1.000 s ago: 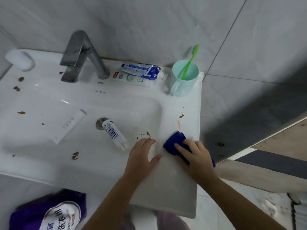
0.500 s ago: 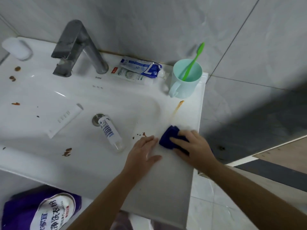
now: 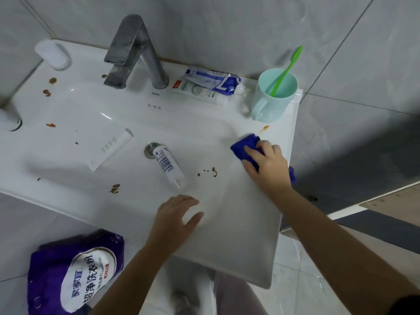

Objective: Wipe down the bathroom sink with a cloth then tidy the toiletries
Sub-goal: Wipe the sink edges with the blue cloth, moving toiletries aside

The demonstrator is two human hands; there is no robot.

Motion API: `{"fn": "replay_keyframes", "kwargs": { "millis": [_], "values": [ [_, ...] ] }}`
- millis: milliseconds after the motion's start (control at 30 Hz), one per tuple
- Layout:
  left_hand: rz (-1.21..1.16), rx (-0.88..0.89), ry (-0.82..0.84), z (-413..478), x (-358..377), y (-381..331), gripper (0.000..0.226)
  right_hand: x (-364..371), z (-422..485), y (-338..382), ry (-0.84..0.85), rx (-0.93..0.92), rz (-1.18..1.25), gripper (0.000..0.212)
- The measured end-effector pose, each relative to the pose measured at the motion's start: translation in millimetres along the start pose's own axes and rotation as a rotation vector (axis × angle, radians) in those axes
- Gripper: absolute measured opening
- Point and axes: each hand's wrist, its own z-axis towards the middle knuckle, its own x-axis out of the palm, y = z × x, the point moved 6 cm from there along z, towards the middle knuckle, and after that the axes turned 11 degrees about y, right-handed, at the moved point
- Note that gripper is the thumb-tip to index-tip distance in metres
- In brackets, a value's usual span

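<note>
My right hand [image 3: 268, 165] presses a folded blue cloth [image 3: 246, 145] onto the right rim of the white sink [image 3: 238, 235], just below a small brown smear [image 3: 264, 128]. My left hand [image 3: 177, 215] rests flat, fingers spread, on the sink's front rim. Brown spots [image 3: 210, 172] dot the basin and the left rim. In the basin lie a small white bottle [image 3: 168, 165] beside the drain [image 3: 151, 150] and a white tube [image 3: 111, 147]. Two toothpaste tubes [image 3: 208, 85] lie at the back, next to a mint cup [image 3: 273, 96] holding a green toothbrush [image 3: 287, 69].
A grey faucet [image 3: 134, 53] stands at the back centre. A white soap dish [image 3: 53, 54] sits at the back left corner. A purple detergent bag [image 3: 75, 271] lies on the floor under the sink's front left. Tiled walls close in behind and to the right.
My right hand has slid the cloth away from me along the right rim toward the cup, shortening the brown streak. My left hand stayed on the front rim.
</note>
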Motion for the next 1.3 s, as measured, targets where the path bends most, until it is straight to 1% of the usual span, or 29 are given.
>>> {"fn": "replay_keyframes", "kwargs": {
  "millis": [33, 67, 133, 167, 200, 233, 333, 367, 400, 467, 533, 567, 600, 667, 700, 733, 767, 833, 867, 900, 933, 1033, 1067, 1100, 1133, 1200, 1233, 1267, 1300],
  "values": [
    [0.042, -0.021, 0.005, -11.6, -1.2, 6.7, 0.035, 7.9, -15.3, 15.0, 0.0, -0.031, 0.014, 0.027],
    [0.076, -0.031, 0.008, -23.3, -1.1, 12.7, 0.038, 17.2, -40.2, 30.4, 0.038, -0.12, 0.026, 0.027],
    [0.123, -0.019, 0.013, -44.0, 0.1, 21.8, 0.043, 30.8, -100.4, 54.4, 0.181, -0.331, 0.033, 0.029],
    [0.144, -0.003, 0.027, -51.9, 2.2, 24.3, 0.047, 31.7, -117.6, 56.6, 0.232, -0.385, 0.029, 0.029],
    [0.158, 0.018, 0.047, -58.0, 4.5, 25.8, 0.052, 29.2, -120.9, 54.9, 0.235, -0.397, 0.02, 0.031],
    [0.162, 0.035, 0.058, -61.2, 5.8, 27.1, 0.054, 25.3, -112.5, 51.5, 0.209, -0.334, 0.002, 0.033],
    [0.131, 0.057, 0.051, -59.7, 3.4, 29.3, 0.051, 16.3, -82.4, 46.3, -0.024, 0.15, 0.072, 0.028],
    [0.116, 0.059, 0.037, -59.0, 2.0, 30.1, 0.049, 22.9, -89.8, 62.2, -0.06, 0.183, 0.076, 0.028],
    [0.103, 0.065, 0.025, -59.2, 1.4, 30.3, 0.048, 35.6, -105.2, 83.6, -0.044, 0.135, 0.074, 0.028],
    [0.071, 0.079, 0.011, -61.6, 1.7, 30.4, 0.044, 55.3, -150.6, 121.8, 0.052, -0.078, 0.045, 0.03],
    [0.057, 0.096, -0.009, -63.2, 1.5, 31.8, 0.042, 51.1, -169.4, 118.5, 0.084, -0.146, 0.053, 0.031],
    [0.059, 0.108, -0.014, -63.6, 1.8, 32.5, 0.042, 44.5, -163.0, 106.1, 0.064, -0.108, 0.051, 0.031],
    [0.064, 0.119, -0.018, -63.6, 1.5, 33.0, 0.043, 35.8, -150.9, 90.8, 0.031, -0.002, 0.046, 0.03],
    [0.08, 0.135, -0.031, -63.6, 0.0, 32.6, 0.044, 23.2, -130.4, 60.6, -0.082, 0.316, 0.036, 0.03],
    [0.081, 0.137, -0.03, -64.1, -0.4, 31.4, 0.045, 23.5, -131.2, 62.0, -0.124, 0.419, 0.036, 0.03],
    [0.074, 0.136, -0.023, -65.1, -0.5, 30.1, 0.046, 29.6, -138.0, 74.2, -0.143, 0.404, 0.037, 0.029],
    [0.07, 0.137, -0.014, -66.4, -0.3, 29.3, 0.047, 38.9, -149.3, 92.3, -0.13, 0.3, 0.031, 0.028],
    [0.084, 0.133, 0.018, -67.3, 0.3, 30.5, 0.048, 52.7, -181.3, 120.6, -0.018, 0.029, -0.008, 0.029],
    [0.1, 0.133, 0.043, -67.0, 1.4, 32.2, 0.045, 49.3, -188.0, 117.3, 0.03, -0.043, -0.01, 0.029],
    [0.114, 0.145, 0.063, -66.2, 2.6, 34.0, 0.042, 41.3, -184.0, 104.5, 0.038, -0.059, -0.005, 0.03],
    [0.121, 0.158, 0.072, -65.2, 2.8, 35.9, 0.042, 30.3, -172.4, 87.3, 0.025, -0.009, -0.008, 0.029],
    [0.117, 0.165, 0.067, -64.9, 2.7, 37.6, 0.043, 7.5, -137.1, 36.5, -0.095, 0.387, -0.016, 0.032],
    [0.103, 0.147, 0.057, -65.6, 2.0, 36.1, 0.042, 9.5, -136.4, 38.4, -0.133, 0.446, -0.029, 0.033],
    [0.085, 0.123, 0.041, -66.2, 1.4, 34.1, 0.044, 16.1, -139.2, 49.7, -0.15, 0.406, -0.037, 0.033],
    [0.07, 0.098, 0.023, -66.2, 0.9, 32.2, 0.047, 24.8, -145.8, 65.6, -0.147, 0.278, -0.039, 0.031],
    [0.086, 0.063, -0.013, -62.3, -0.3, 28.5, 0.053, 37.4, -163.2, 87.1, -0.043, 0.004, -0.023, 0.028],
    [0.119, 0.06, -0.02, -58.5, -0.6, 25.8, 0.053, 35.2, -161.2, 83.6, -0.001, -0.067, -0.014, 0.028],
    [0.151, 0.066, -0.023, -53.5, -1.2, 22.7, 0.051, 29.6, -148.7, 73.0, 0.011, -0.09, -0.016, 0.028],
    [0.172, 0.078, -0.025, -47.2, -1.5, 19.8, 0.049, 21.5, -128.1, 60.1, 0.001, -0.063, -0.027, 0.029]
  ]
}}
